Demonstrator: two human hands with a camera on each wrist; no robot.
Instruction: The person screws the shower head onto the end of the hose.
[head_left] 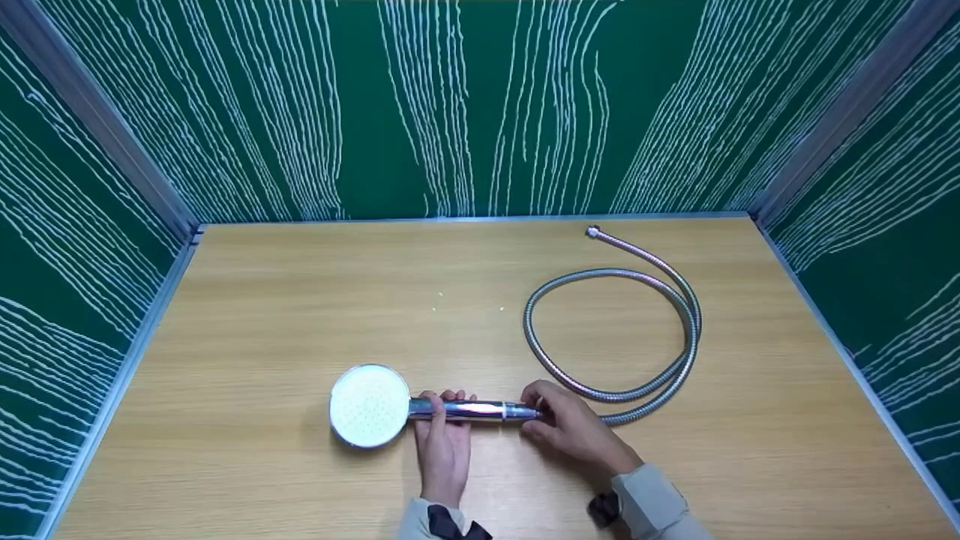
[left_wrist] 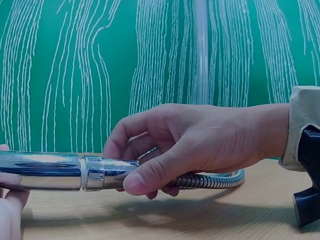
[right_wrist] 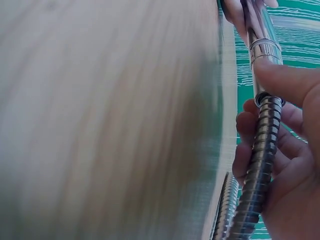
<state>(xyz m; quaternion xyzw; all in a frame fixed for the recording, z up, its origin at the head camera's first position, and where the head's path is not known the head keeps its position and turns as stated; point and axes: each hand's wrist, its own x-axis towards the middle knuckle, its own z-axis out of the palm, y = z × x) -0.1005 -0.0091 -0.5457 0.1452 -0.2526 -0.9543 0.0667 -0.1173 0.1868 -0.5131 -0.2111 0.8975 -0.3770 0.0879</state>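
Observation:
A chrome hand shower head (head_left: 370, 406) with a round white face lies sideways, face up, its handle pointing right. My left hand (head_left: 444, 454) grips the handle, thumb over the top and fingers beneath. At the handle's right end sits the tapered chrome hose nut (left_wrist: 114, 170), meeting the handle beyond a pale ring. My right hand (head_left: 576, 429) pinches this nut between thumb and fingers. From it runs the ribbed metal shower hose (right_wrist: 262, 150), passing under my right palm. In the head view, most of the nut is behind my right fingers.
The hose loops across the right side of the wooden table (head_left: 285, 300), its free end fitting (head_left: 592, 231) near the back edge. Tiny white specks lie mid-table. Green walls with white wavy lines (head_left: 405, 112) enclose the back and sides.

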